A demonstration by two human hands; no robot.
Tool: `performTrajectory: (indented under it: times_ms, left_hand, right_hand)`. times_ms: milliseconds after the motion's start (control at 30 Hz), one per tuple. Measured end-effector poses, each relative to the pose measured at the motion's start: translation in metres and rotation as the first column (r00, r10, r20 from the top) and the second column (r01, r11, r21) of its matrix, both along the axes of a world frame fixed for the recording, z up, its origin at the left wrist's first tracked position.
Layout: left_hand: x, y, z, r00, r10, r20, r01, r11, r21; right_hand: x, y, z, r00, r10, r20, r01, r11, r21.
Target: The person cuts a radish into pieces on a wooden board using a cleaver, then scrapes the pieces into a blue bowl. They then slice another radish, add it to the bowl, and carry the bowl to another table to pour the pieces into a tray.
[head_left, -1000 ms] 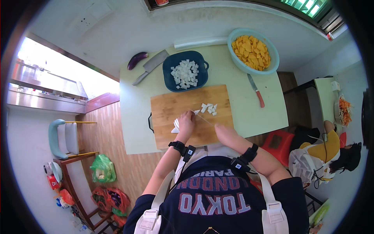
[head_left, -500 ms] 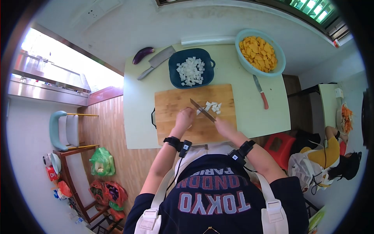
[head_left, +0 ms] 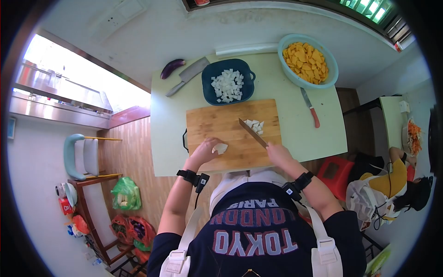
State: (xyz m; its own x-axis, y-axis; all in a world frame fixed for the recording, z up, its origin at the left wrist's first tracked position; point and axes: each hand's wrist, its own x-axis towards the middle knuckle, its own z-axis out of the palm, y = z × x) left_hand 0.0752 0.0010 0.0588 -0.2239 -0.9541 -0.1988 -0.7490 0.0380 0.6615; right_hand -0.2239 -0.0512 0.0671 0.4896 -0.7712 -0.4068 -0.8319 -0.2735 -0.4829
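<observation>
Head view: right hand [head_left: 279, 153] clasps knife [head_left: 252, 133], blade slanting up-left toward white cubes [head_left: 255, 125].

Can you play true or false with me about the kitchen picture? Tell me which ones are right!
1. The right hand holds a knife over the wooden cutting board. True.
2. The dark blue bowl is full of orange pieces. False: it holds white cubes; the orange pieces are in the light blue basin.
3. The left hand touches a white chunk on the board. True.
4. The eggplant lies on the cutting board. False: it lies at the table's far corner, beside a cleaver.
5. A red-handled knife lies on the table. True.
</observation>
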Motion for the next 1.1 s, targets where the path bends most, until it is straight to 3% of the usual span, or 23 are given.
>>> performTrajectory:
  times_ms: [67, 167, 467, 567, 667, 733, 867, 933, 967, 1033, 1100]
  left_hand:
    - [0.003, -0.001, 0.000, 0.998, -0.060, -0.011, 0.060, 0.998, -0.023]
    - [0.005, -0.003, -0.010, 0.999, -0.019, 0.046, 0.017, 0.998, 0.056]
    - [0.006, -0.006, -0.018, 0.999, -0.026, -0.023, 0.025, 0.999, -0.044]
    - [0.001, -0.012, -0.015, 0.993, 0.106, -0.056, -0.102, 0.993, 0.067]
    - [-0.001, -0.021, -0.022, 0.994, 0.078, -0.079, -0.084, 0.994, -0.073]
    - [-0.015, -0.033, -0.026, 0.925, 0.318, -0.207, -0.309, 0.948, 0.075]
    - [-0.042, -0.049, -0.040, 0.918, 0.324, -0.228, -0.316, 0.946, 0.075]
    - [-0.051, -0.050, -0.040, 0.943, 0.282, 0.176, -0.178, 0.876, -0.449]
    - [-0.056, -0.047, -0.039, 0.943, 0.283, 0.173, -0.180, 0.874, -0.451]
    - [-0.065, -0.034, -0.030, 0.873, 0.441, 0.210, -0.396, 0.890, -0.227]
    - [-0.061, -0.028, -0.060, 0.885, 0.448, 0.127, -0.419, 0.885, -0.204]
  right_hand:
    - [-0.001, -0.001, 0.001, 1.000, -0.026, 0.007, 0.026, 1.000, 0.000]
    - [0.004, 0.002, 0.005, 0.995, 0.100, 0.026, -0.100, 0.995, -0.016]
    - [-0.006, 0.009, 0.002, 1.000, -0.030, 0.007, 0.030, 1.000, -0.009]
    - [-0.012, 0.009, 0.002, 0.999, -0.037, 0.004, 0.037, 0.998, -0.048]
    - [-0.015, 0.012, 0.002, 0.998, -0.057, 0.020, 0.059, 0.996, -0.072]
    - [-0.014, 0.013, 0.005, 0.998, -0.060, 0.020, 0.061, 0.995, -0.081]
    - [-0.012, 0.010, 0.013, 0.999, -0.030, 0.014, 0.031, 0.995, -0.097]
    - [-0.013, 0.008, 0.014, 1.000, -0.013, 0.017, 0.015, 0.995, -0.102]
    - [-0.013, 0.007, 0.014, 1.000, 0.002, 0.026, 0.001, 0.995, -0.103]
    - [-0.014, 0.009, 0.015, 1.000, 0.015, 0.003, -0.014, 0.995, -0.100]
    - [-0.012, 0.012, 0.015, 0.999, 0.034, -0.014, -0.036, 0.995, -0.094]
